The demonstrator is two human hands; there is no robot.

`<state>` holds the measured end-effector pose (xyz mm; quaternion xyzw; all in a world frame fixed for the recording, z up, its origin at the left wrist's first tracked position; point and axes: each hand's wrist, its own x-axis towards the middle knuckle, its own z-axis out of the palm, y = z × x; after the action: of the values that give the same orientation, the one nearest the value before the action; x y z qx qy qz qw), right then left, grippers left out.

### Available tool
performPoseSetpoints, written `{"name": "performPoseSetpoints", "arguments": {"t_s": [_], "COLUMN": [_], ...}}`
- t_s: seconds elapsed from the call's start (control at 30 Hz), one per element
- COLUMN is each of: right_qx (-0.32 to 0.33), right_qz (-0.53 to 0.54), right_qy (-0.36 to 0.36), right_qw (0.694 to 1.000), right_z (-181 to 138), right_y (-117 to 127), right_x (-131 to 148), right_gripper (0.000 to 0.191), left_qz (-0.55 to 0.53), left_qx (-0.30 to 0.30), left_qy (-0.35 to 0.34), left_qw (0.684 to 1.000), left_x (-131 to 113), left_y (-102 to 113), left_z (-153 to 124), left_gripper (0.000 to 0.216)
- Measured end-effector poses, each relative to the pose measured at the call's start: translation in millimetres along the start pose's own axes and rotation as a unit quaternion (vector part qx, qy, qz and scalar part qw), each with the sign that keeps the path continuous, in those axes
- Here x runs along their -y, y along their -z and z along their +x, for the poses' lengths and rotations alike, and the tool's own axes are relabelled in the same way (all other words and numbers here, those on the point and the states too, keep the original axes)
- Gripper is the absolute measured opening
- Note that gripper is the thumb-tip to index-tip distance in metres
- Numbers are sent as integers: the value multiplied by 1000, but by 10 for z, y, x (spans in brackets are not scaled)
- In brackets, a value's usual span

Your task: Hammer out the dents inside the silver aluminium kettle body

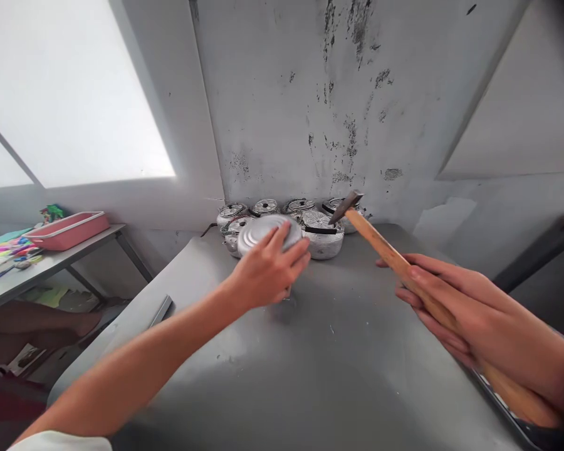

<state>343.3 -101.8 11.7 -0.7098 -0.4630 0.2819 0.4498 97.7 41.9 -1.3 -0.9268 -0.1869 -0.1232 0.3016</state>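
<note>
My left hand (269, 269) reaches over the middle of the table, its fingers closed on a round silver metal piece with stepped rings (251, 235). It looks like a pot or a lid; blur and the hand hide part of it. Just behind stand several silver metal pots with lids (326, 241), crowded at the table's far edge. On the right, my right hand (455, 313) is wrapped around the wooden handle of a hammer (376, 241). The hammer's dark head points up and forward, in the air, overlapping the rightmost pots in view.
The grey table (338, 376) meets a stained grey wall (272, 94). A small grey bar (161, 310) lies near its left edge. On a side table at left stand a pink tray (70, 232) and colourful items (9, 250). A person's leg (42, 322) shows beneath it.
</note>
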Motion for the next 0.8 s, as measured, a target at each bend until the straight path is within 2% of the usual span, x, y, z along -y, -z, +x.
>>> {"name": "performPoseSetpoints", "arguments": {"t_s": [0.07,0.13,0.3,0.43,0.47,0.53,0.7,0.8], "right_qx": [26,26,34,65,67,62,22,31], "right_qz": [24,35,35,39,41,43,39,39], "right_qy": [-19,-31,-36,-34,-34,-29,-20,-18], "right_qw": [999,999,998,997,996,997,999,999], "right_z": [34,63,107,120,118,107,75,87], "right_y": [-4,-8,-14,-36,-49,-85,-177,-194], "right_x": [55,85,90,86,87,92,107,80], "right_gripper": [38,35,34,35,35,34,34,35], "left_qz": [7,22,23,-59,-85,-148,-260,-284], "left_qx": [36,47,18,52,60,57,6,-17], "left_qy": [-87,-130,-65,-83,-68,5,136,193], "left_qw": [996,990,997,993,992,987,956,939], "left_x": [-154,-213,-152,-96,-54,84,518,669], "left_y": [-152,-210,-168,-222,-220,-170,67,126], "left_z": [-52,-75,-47,-44,-44,-38,-15,-29], "left_gripper": [65,59,62,66,64,64,58,57]}}
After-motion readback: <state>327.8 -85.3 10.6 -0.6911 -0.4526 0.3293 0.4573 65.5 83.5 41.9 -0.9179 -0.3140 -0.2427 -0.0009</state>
